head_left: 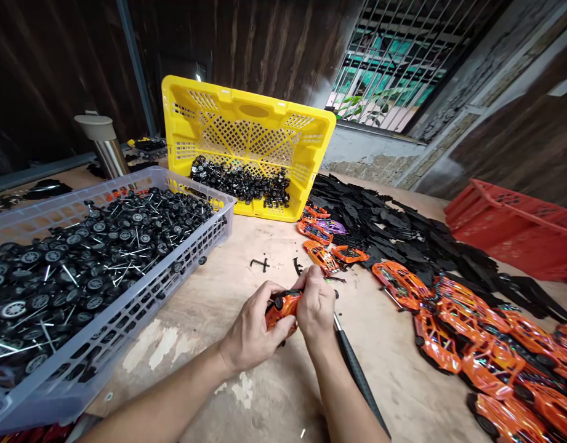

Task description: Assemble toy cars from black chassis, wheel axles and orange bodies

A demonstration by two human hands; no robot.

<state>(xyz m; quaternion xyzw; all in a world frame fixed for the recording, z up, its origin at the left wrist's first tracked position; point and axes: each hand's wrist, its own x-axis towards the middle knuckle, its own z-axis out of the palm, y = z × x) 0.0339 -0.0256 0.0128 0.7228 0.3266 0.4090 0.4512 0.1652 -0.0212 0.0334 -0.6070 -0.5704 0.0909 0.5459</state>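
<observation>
Between my two hands, above the wooden table (204,344), is an orange toy car (283,307) with a black wheel showing at its near end. My left hand (253,329) wraps round the car from the left, its thumb along the near side. On the right side my right hand (315,304) is closed on the same car, knuckles up, hiding much of it. A tool with a black handle (357,369) and a metal shaft lies beside my right forearm, partly covered by it. Small black plastic pieces (261,263) lie on the table beyond my hands.
At left stands a clear plastic crate (172,283) full of wheels on axles. A yellow basket (246,117) holding more wheel parts is tipped up behind. Orange car bodies (490,366) and black plastic bases (380,218) cover the right side, near a red crate (514,227). A steel tumbler (108,154) stands back left.
</observation>
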